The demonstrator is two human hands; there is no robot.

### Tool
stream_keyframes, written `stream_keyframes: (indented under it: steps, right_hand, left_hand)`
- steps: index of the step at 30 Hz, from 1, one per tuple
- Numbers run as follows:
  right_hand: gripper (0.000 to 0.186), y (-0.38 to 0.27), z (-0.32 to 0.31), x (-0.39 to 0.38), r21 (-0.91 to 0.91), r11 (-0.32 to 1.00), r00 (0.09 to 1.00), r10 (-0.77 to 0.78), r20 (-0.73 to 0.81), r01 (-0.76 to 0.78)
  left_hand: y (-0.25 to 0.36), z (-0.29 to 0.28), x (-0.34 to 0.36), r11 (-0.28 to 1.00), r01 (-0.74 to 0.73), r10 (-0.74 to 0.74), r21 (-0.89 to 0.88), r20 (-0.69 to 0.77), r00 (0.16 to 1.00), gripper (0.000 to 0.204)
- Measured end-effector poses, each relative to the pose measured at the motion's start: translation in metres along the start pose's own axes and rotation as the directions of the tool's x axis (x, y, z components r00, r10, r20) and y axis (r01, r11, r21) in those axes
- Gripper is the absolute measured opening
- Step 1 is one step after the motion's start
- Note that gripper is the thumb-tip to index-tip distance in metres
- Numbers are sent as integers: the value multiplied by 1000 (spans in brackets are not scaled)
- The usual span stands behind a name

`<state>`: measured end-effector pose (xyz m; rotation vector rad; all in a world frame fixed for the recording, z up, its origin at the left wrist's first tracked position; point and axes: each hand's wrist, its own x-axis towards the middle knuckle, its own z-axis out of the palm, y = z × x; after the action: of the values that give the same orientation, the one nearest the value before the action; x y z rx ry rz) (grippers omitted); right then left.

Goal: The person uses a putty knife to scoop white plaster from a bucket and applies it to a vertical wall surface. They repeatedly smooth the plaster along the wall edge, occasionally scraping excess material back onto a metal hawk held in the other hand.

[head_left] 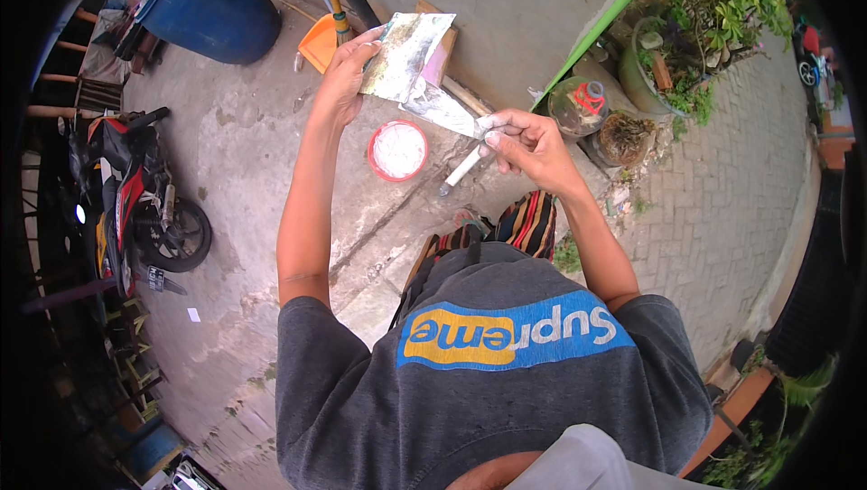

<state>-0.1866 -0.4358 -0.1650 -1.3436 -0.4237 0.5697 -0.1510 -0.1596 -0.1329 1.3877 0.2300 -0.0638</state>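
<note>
Grey T-shirt [461, 409] — blue-yellow print [517, 331], striped bottoms [528, 224]

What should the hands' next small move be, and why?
Probably draw the white-smeared scraper, held in the right hand, across the flat panel in the left hand: the scraper sits at the panel's lower edge, and the panel's white coating looks patchy.

Large lettering, upside down in this view, runs across a blue printed panel [515, 331] on the dark grey T-shirt [492, 409]: white letters on blue, darker ones on a yellow block. The motorcycle's [129, 190] small number plate [165, 281] carries pale characters, too small to read.
</note>
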Motion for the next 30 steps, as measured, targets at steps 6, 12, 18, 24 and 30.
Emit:
stream_keyframes:
  steps: [6, 12, 18, 24, 30]
  right_hand:
    - [21, -14, -3, -11, -46, 999, 997, -12, -75, 8]
    - [20, -37, -57, -1, -401, 916, 996, -31, -78, -3]
    - [23, -86, -86, 24, -585, 788, 900, 378, 216, -191]
    - [22, -82, -80, 44, -669, 724, 813, 486, 322, -168]
    - [22, -51, -68, 49, -533, 815, 770, 485, 413, -227]
  left_hand:
    - [-13, -15, 3, 998, -30, 29, 55, 19, 999, 42]
    - [-16, -26, -13, 971, 36, -92, 236, 231, 969, 40]
    - [-9, -18, -21, 871, 4, -277, 491, 485, 830, 39]
    - [-4, -7, -26, 873, 15, -320, 488, 548, 773, 39]
    - [-8, 5, -19, 844, 177, -458, 506, 509, 729, 38]
